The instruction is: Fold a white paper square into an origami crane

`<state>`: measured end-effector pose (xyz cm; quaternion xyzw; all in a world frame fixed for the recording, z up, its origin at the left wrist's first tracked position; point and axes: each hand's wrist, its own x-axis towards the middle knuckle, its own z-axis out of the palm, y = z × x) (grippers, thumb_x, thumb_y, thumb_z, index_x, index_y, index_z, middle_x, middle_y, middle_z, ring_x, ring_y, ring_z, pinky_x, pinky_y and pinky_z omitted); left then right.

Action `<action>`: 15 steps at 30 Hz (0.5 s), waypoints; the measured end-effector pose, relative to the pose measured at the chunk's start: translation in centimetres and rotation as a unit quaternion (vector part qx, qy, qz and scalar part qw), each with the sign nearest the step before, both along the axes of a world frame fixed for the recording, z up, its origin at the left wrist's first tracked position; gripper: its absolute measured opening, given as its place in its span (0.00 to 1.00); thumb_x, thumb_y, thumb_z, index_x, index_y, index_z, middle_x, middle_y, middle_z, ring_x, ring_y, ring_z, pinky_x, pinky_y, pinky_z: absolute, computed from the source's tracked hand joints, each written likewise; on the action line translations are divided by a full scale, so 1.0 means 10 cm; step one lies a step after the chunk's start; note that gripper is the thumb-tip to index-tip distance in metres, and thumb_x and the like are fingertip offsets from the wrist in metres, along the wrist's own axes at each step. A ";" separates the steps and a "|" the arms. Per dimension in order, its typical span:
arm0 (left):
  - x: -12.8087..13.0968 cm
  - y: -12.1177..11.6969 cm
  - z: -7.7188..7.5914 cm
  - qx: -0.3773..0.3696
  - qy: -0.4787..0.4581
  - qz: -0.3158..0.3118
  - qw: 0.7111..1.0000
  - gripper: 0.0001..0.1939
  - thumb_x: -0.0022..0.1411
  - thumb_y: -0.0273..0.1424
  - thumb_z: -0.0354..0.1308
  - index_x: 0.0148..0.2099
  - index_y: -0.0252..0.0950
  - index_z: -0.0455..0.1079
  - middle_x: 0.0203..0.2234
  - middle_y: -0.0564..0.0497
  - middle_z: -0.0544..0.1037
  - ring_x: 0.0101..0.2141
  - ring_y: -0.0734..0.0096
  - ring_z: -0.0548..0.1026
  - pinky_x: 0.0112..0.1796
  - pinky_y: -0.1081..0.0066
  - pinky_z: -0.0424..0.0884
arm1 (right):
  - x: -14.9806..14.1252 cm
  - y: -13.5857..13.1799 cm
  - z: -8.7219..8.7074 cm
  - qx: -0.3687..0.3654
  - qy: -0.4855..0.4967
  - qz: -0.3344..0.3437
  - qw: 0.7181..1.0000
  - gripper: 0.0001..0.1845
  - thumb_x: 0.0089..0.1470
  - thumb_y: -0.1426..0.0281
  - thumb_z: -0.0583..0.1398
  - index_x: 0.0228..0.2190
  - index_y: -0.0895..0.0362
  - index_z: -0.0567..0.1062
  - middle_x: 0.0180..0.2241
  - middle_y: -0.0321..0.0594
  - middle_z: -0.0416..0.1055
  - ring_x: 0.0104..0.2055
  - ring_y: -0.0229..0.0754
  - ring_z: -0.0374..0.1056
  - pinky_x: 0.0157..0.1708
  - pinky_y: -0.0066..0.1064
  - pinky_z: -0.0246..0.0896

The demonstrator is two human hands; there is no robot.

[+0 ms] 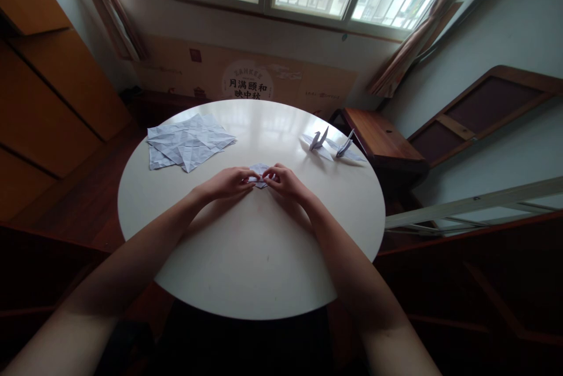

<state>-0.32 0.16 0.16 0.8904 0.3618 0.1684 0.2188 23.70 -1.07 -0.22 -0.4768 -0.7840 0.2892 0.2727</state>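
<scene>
A small piece of folded paper [260, 168] lies on the white round table [246, 247], between my two hands. My left hand [232, 181] grips its left side, thumb and fingers bent together at the edge. From the other side, my right hand [284, 179] pinches the paper near its middle with curled fingers. The fingertips of both hands almost meet and cover part of the folds. Two folded paper cranes stand at the table's right rear: one paper crane [318, 141] and, beside it, another paper crane [345, 147].
Creased paper sheets [189, 140] lie in an overlapping pile at the table's left rear. A wooden desk or stool [380, 136] stands past the right edge. Behind the table are a printed banner [290, 74] and barred windows. Wooden cabinets [44, 100] rise at the left.
</scene>
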 end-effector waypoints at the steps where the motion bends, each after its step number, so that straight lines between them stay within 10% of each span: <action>1: 0.00 0.00 0.00 0.000 -0.001 0.000 1.000 0.20 0.69 0.37 0.56 0.57 0.39 0.79 0.34 0.49 0.78 0.32 0.68 0.74 0.35 0.72 0.64 | 0.00 0.00 0.00 0.000 -0.002 -0.001 1.000 0.06 0.61 0.71 0.64 0.39 0.58 0.83 0.37 0.38 0.69 0.32 0.33 0.67 0.39 0.29 0.64; 15: 0.01 -0.01 0.02 0.009 0.004 0.000 1.000 0.18 0.69 0.35 0.57 0.57 0.39 0.79 0.34 0.49 0.78 0.31 0.68 0.74 0.35 0.72 0.64 | 0.01 0.02 -0.02 0.007 -0.001 0.004 1.000 0.06 0.60 0.71 0.64 0.39 0.57 0.83 0.37 0.37 0.69 0.32 0.34 0.68 0.39 0.29 0.64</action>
